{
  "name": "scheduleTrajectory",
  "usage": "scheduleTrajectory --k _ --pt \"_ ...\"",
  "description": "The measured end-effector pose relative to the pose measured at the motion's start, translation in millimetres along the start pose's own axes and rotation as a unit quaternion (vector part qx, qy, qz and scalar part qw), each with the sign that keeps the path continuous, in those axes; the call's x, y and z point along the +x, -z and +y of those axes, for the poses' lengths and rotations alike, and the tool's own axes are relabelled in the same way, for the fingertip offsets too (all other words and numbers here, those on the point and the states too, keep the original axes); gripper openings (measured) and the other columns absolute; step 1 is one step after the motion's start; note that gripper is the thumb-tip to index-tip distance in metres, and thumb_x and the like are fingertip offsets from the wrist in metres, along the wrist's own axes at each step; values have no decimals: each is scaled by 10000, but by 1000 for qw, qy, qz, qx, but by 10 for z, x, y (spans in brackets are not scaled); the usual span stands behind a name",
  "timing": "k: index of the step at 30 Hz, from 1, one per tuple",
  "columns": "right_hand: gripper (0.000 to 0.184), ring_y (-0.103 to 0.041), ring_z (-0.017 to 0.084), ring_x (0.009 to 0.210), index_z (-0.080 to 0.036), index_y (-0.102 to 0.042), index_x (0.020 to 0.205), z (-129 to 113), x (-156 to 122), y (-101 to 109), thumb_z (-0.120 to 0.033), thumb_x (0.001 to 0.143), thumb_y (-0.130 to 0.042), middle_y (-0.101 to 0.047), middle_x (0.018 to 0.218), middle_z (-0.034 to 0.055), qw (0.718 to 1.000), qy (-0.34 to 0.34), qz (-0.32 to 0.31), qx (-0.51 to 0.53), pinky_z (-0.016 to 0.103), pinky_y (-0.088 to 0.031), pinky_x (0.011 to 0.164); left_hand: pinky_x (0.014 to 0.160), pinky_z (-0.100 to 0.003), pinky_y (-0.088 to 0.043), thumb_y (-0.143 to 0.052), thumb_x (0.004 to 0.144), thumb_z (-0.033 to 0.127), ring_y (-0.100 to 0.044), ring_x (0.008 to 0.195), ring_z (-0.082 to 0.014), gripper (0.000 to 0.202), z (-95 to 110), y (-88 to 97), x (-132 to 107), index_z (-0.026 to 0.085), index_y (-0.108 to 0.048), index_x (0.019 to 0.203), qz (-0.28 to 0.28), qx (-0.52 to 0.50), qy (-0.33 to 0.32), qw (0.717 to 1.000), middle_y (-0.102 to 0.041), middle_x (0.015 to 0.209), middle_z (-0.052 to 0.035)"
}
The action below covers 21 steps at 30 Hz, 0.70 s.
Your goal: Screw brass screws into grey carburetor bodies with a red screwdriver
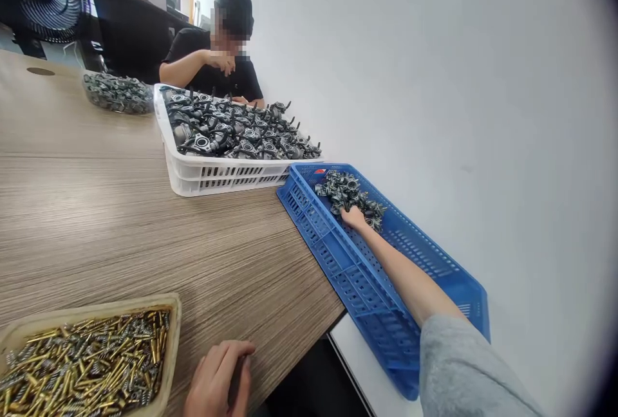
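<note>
My right hand [354, 217] reaches into a blue plastic crate [333, 256] at the near edge of a pile of grey metal castings [345, 188]. Its fingers look closed against the pile; what they grip is hidden among the parts. On the table's near edge rests my left hand [217, 375], fingers loosely bent, thumb apart, nothing in it. Just left of that hand is a cream plastic tub [174, 333], full of brass needle-like pins and small springs [91, 359].
A white basket [193, 179] packed with carburetor-like assemblies [241, 127] stands beyond the blue crate. Behind it sits a person [207, 56] in black. A clear container [118, 94] of small metal parts is at the far left. The wall borders the crate's right side.
</note>
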State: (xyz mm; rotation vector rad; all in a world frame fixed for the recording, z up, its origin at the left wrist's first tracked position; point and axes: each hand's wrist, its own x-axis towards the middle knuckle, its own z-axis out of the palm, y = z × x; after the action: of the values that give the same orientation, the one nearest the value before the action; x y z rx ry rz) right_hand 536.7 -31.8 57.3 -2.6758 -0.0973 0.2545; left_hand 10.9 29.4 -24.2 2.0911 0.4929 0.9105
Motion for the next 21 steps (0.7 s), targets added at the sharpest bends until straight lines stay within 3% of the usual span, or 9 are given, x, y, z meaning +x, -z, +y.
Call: scheduleTrajectory --k 7,16,19,21 --pt "379 -630 232 1090 -174 -590 1289 -22 -199 103 -377 971 -624 -605 1289 102 1000 24 3 14 449 -551 918 711 -282 -567 -498 986 261 -696 837 -194 156 77 60 12 256 -652 1013 -11 1 21 1000 -717 912 -38" --pt "367 -648 212 1028 -169 -594 1271 -117 -917 728 -385 975 -618 -625 1238 93 978 58 -91 180 417 -570 868 802 -352 -545 -460 997 326 -678 918 -228 223 136 76 24 236 -664 989 -31 -30 84 996 -709 960 -60" --pt "333 -657 161 872 -152 -611 1202 -250 -1282 943 -401 981 -608 -653 1099 63 954 90 -140 249 335 -580 748 807 -367 -536 -445 993 332 -672 918 -240 245 150 92 33 223 -664 984 -24 -43 85 995 -711 960 -76" --pt "291 -602 101 660 -138 -616 1083 -331 -1572 1032 -412 995 -576 -647 905 23 933 117 -181 289 237 -526 575 811 -370 -533 -446 986 336 -673 915 -244 251 156 101 35 217 -666 976 -13 -51 83 995 -714 959 -79"
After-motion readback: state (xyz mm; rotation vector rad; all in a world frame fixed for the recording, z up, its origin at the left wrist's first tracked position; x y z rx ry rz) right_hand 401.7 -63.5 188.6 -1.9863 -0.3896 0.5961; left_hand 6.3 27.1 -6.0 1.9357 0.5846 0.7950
